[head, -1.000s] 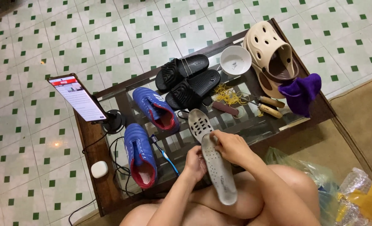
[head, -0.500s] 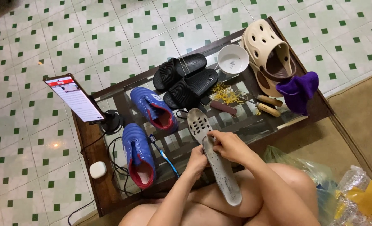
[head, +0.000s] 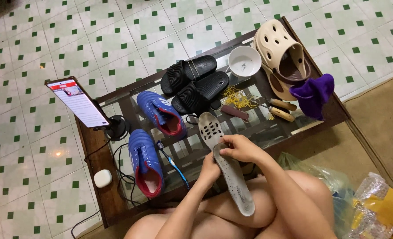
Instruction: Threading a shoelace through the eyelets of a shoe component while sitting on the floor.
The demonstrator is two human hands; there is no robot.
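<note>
Both hands, left hand [head: 210, 167] and right hand [head: 240, 148], grip the grey insole [head: 232, 181], mid-handling beside the blue shoes [head: 145, 161]; a steady hold seems needed

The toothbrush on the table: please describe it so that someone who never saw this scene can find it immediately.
Look at the glass-topped low table with a dark wooden frame. Near its front edge a blue shoe with red lining lies left of the person's left hand. Between them is the toothbrush, the only thin blue-and-white stick there.
</note>
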